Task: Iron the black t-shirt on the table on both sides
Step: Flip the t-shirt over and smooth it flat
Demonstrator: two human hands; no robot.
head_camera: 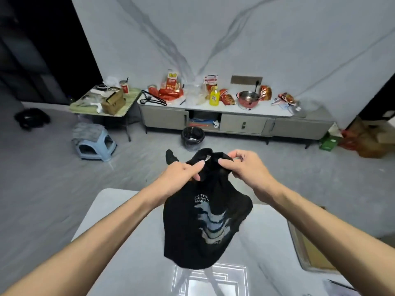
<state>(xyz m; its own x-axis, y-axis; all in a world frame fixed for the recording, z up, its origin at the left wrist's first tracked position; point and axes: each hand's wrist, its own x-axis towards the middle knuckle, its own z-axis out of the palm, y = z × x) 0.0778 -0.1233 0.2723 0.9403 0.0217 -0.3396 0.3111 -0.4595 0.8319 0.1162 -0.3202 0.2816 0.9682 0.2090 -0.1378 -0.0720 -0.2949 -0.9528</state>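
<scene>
Both hands were on the black t-shirt. My left hand pinched the bunched cloth at the neck end, thumb and fingers curled into it. My right hand was clamped on the same bunch just beside it. The two hands were near each other; I couldn't tell if they touched. The shirt was lifted off the counter, hanging crumpled from the hands over the middle, toward the far edge. The printed side faced me, with white lettering over a pale wavy graphic. The hem hung low near the counter top, and I couldn't tell whether it brushed it. One loose fold, maybe a sleeve, stuck up behind the left hand. I judged this as prep: sorting out the collar and shoulders so the shirt could be spread, with no pressing begun on either side. No iron showed anywhere in the view. The next move, as I read it, called for the hands to part along the shoulder line, shake the bunch open and lay the shirt flat on the counter, one side up, wrinkles smoothed toward the edges. A flat tan board lay at the counter's right edge, so the shirt should go down short of it. After that the iron had to be found.
</scene>
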